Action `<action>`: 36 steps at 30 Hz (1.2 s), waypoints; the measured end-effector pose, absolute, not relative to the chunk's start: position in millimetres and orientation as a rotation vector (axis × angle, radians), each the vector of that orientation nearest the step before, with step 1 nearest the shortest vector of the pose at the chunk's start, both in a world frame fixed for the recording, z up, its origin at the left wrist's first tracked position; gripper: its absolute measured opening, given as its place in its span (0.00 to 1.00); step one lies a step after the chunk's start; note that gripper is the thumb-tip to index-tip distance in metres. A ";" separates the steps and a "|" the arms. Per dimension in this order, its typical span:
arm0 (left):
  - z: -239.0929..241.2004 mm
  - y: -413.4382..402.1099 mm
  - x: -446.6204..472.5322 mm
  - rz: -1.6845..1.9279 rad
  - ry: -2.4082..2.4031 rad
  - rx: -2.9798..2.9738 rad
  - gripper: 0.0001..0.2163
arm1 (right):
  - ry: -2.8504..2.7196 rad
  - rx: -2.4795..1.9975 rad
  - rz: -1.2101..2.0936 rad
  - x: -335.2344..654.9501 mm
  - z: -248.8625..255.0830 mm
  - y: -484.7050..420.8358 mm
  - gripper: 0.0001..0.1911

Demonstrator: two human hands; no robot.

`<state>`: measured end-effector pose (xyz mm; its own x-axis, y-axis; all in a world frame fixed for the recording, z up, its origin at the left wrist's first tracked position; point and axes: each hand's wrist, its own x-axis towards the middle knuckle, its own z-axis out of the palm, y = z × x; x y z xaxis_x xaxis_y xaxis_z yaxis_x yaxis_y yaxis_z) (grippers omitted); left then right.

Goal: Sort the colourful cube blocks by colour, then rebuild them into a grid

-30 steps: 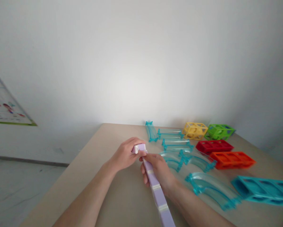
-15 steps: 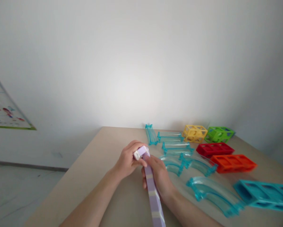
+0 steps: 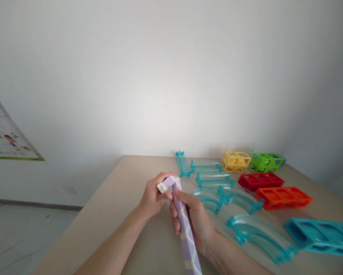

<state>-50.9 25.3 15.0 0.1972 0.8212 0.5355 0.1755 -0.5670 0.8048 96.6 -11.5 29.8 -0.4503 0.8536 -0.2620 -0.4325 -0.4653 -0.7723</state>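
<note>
My left hand (image 3: 154, 194) and my right hand (image 3: 192, 219) both grip a long lilac strip of square tiles (image 3: 185, 233) with pale seams. It runs from the bottom edge of the view up to my hands. The left hand pinches its far end (image 3: 166, 184), which is bent over to the left. The right hand wraps the strip just below the bend. Both hands hover above the beige table (image 3: 122, 214).
Clear teal track pieces, straight (image 3: 207, 166) and curved (image 3: 258, 233), lie right of my hands. Further right are yellow (image 3: 235, 160), green (image 3: 266, 161), red (image 3: 260, 180), orange (image 3: 282, 196) and teal (image 3: 321, 235) frame blocks. A white wall stands behind; the table's left edge drops to the floor.
The strip's far end has folded further to the left and rolled, its seams now slanted. My hands shifted slightly toward me, and the strip stands steeper.
</note>
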 end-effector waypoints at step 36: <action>27.4 8.4 -45.2 1.525 0.722 1.917 0.19 | -1.075 -0.529 2.162 101.5 19.1 -2.4 0.21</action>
<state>-45.2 8.4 27.4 0.2006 0.7200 0.6643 0.0574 -0.6856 0.7257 101.5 -2.4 19.1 -0.7022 0.7091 -0.0637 -0.3770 -0.4462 -0.8117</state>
